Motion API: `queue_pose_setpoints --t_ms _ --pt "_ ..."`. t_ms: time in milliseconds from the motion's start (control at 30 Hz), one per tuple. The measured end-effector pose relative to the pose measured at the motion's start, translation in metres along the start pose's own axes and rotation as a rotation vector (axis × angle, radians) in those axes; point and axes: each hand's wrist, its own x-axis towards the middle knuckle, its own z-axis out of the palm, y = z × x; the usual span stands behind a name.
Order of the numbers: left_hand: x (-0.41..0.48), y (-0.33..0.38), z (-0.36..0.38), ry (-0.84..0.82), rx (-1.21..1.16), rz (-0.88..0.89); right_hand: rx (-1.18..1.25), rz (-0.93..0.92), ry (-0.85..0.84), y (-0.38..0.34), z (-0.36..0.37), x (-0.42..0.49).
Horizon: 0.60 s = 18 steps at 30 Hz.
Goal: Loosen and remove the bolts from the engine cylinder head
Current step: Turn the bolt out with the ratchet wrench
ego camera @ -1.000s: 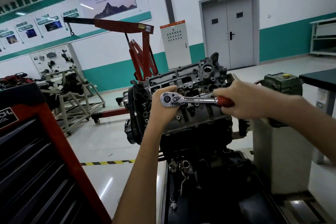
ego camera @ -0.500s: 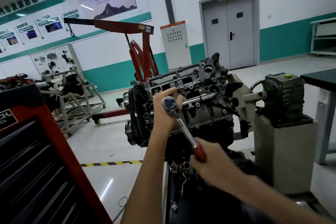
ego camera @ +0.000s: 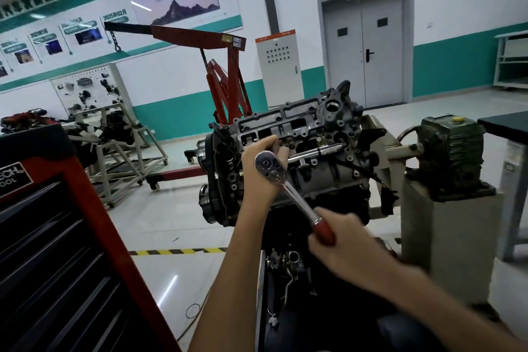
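The grey cylinder head (ego camera: 328, 123) sits tilted on top of the engine, which is mounted on a stand. A chrome ratchet wrench (ego camera: 295, 196) with a red grip points down and to the right. Its head lies by my left hand, and a chrome extension bar (ego camera: 317, 150) runs from there to the right into the cylinder head. My left hand (ego camera: 255, 177) curls round the ratchet's head end from behind. My right hand (ego camera: 343, 243) grips the red handle below the engine. The bolt under the socket is hidden.
A red and black tool cabinet (ego camera: 71, 237) fills the near left. The stand's green gearbox (ego camera: 451, 151) sits on a grey pedestal (ego camera: 457, 243) at right, beside a dark table (ego camera: 508, 126). A red engine crane (ego camera: 225, 80) and another engine stand (ego camera: 123, 151) are behind.
The ratchet handle swung from pointing right to pointing down-right, with my right hand following it down. My left hand stayed at the ratchet head. Little moved in the last half second.
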Motion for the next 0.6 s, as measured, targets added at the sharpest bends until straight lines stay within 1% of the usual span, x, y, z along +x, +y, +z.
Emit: queue_pose_setpoints --t_ms 67,100,133,200,267,333,367,400,433,467,500,533,600 --pt "-0.001 0.004 0.004 -0.033 -0.041 -0.01 0.273 0.106 0.036 -0.01 0.041 -0.011" --pt "-0.002 0.004 0.005 -0.042 -0.053 -0.018 0.359 0.129 0.026 -0.015 0.052 -0.013" --pt "-0.002 0.004 0.004 -0.043 -0.053 -0.027 0.379 0.133 0.009 -0.017 0.053 -0.013" --pt "-0.001 0.001 0.0 -0.053 -0.022 -0.025 0.221 0.071 -0.024 -0.01 0.029 -0.007" --pt "0.0 0.002 -0.007 -0.098 0.013 0.011 0.006 -0.029 -0.149 0.0 -0.019 0.009" --pt "0.002 0.007 -0.01 -0.165 0.005 0.037 -0.281 -0.117 -0.273 0.005 -0.071 0.035" --pt "0.003 0.009 -0.01 -0.195 0.009 0.044 -0.451 -0.16 -0.281 0.003 -0.094 0.049" --pt "0.005 0.012 -0.008 -0.218 0.024 0.049 -0.605 -0.207 -0.254 0.0 -0.112 0.062" --pt "0.006 0.015 -0.005 -0.225 0.042 0.054 -0.703 -0.246 -0.21 -0.002 -0.123 0.071" --pt "0.006 0.015 -0.003 -0.21 0.045 0.055 -0.735 -0.255 -0.183 -0.003 -0.127 0.074" --pt "0.005 0.012 -0.001 -0.169 0.03 0.047 -0.719 -0.223 -0.18 -0.002 -0.122 0.07" --pt "0.004 0.009 0.0 -0.113 0.003 0.03 -0.648 -0.168 -0.186 0.001 -0.11 0.06" --pt "0.003 0.001 0.0 -0.022 -0.033 -0.013 -0.379 -0.055 -0.151 0.003 -0.067 0.031"
